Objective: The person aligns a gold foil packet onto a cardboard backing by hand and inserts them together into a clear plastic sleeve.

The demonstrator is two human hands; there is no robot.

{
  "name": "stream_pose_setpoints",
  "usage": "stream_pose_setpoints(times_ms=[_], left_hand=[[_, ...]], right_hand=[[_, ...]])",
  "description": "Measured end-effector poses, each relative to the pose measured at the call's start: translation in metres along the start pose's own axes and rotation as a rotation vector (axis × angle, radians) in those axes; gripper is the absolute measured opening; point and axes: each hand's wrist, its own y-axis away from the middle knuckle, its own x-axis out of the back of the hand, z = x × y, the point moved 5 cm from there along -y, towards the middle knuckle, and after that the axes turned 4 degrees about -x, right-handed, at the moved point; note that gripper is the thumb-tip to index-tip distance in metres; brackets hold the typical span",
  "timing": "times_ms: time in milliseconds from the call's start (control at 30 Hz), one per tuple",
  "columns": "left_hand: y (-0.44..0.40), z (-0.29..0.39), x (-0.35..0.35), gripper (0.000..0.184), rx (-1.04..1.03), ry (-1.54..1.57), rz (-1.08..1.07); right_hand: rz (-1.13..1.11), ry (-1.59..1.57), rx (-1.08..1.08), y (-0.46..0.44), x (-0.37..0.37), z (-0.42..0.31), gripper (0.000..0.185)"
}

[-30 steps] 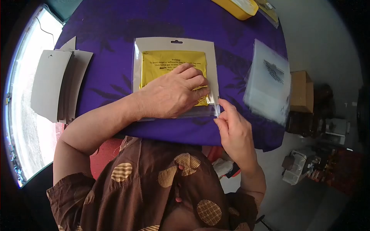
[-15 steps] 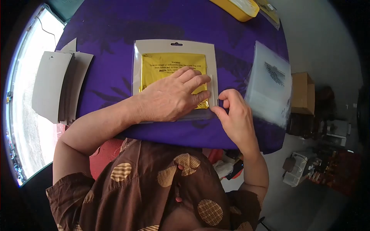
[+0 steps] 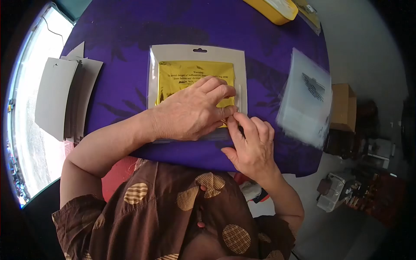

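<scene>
while the packet (image 3: 182, 71) lies on the cloth (image 3: 121, 73) under the left hand (image 3: 193, 108), pinch unclear, it looks light, slick, best held by its edges; the right hand (image 3: 255, 149) is loosely spread.

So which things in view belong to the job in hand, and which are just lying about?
Job in hand:
gold packet, under the left hand
clear bag with white card
probably the stacked cards and pile of clear plastic

Apparently just lying about:
yellow container
cardboard box
</scene>
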Motion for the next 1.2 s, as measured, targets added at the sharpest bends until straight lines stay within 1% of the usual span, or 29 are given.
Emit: stream_pose_setpoints(times_ms=[67,267,367,467,500,567,600,700,733,833,867,933,967,1000,1033,1067,1133,1167,1200], left_hand=[[0.0,-0.002,-0.001,0.04,0.027,0.039,0.003],[0.0,-0.009,-0.001,0.04,0.037,0.084,-0.016],[0.0,-0.009,0.0,0.04,0.04,0.096,-0.01],[0.001,-0.008,-0.001,0.039,0.018,0.09,0.002],[0.002,-0.008,-0.001,0.04,0.011,0.084,0.006],[0.001,-0.009,-0.001,0.049,0.019,0.07,-0.016],[0.001,-0.009,-0.001,0.054,0.024,0.061,-0.03],[0.004,-0.012,-0.003,0.071,0.069,0.113,0.055],[0.006,-0.014,-0.005,0.083,0.061,0.137,0.074],[0.008,-0.017,-0.004,0.083,0.024,0.188,0.168],[0.01,-0.022,-0.004,0.082,0.057,0.347,0.184],[0.014,-0.034,-0.001,0.081,0.127,0.666,0.214],[0.016,-0.042,0.001,0.08,0.214,0.814,0.244],[0.018,-0.051,0.004,0.079,0.301,0.96,0.276],[0.019,-0.059,0.005,0.078,0.386,1.107,0.31],[0.017,-0.067,0.003,0.066,0.446,1.28,0.41],[0.016,-0.067,0.011,0.058,0.451,1.273,0.387],[0.017,-0.066,0.015,0.054,0.451,1.27,0.378],[0.018,-0.061,0.021,0.044,0.511,1.226,0.356]], right_hand=[[-0.072,-0.037,-0.037,0.002,-0.001,0.004,0.068],[-0.061,-0.064,0.0,0.001,-0.002,0.006,0.068],[-0.039,-0.12,-0.002,-0.002,0.0,0.005,0.06],[0.0,-0.39,-0.029,-0.005,0.005,0.016,0.053],[0.062,-0.349,-0.021,-0.007,0.007,0.016,0.052],[0.184,-0.278,-0.007,-0.008,0.01,0.012,0.051],[0.185,-0.256,0.023,-0.009,0.012,0.006,0.05],[0.148,-0.322,0.115,-0.017,0.012,-0.014,0.049],[0.067,-0.308,0.128,-0.015,0.002,-0.015,0.064],[0.013,-0.372,0.071,-0.016,-0.009,-0.022,0.084],[-0.035,-0.337,0.081,-0.013,-0.014,-0.022,0.098],[-0.047,-0.304,0.084,-0.012,-0.014,-0.025,0.096],[-0.051,-0.287,0.084,-0.013,-0.014,-0.027,0.095],[-0.045,-0.253,0.093,-0.013,-0.014,-0.028,0.086],[-0.048,-0.222,0.102,-0.014,-0.014,-0.029,0.082],[-0.05,-0.19,0.11,-0.015,-0.013,-0.03,0.078],[-0.027,-0.142,0.117,-0.018,-0.01,-0.033,0.07],[-0.025,-0.132,0.118,-0.019,-0.01,-0.033,0.069],[-0.024,-0.121,0.117,-0.019,-0.011,-0.033,0.069]])
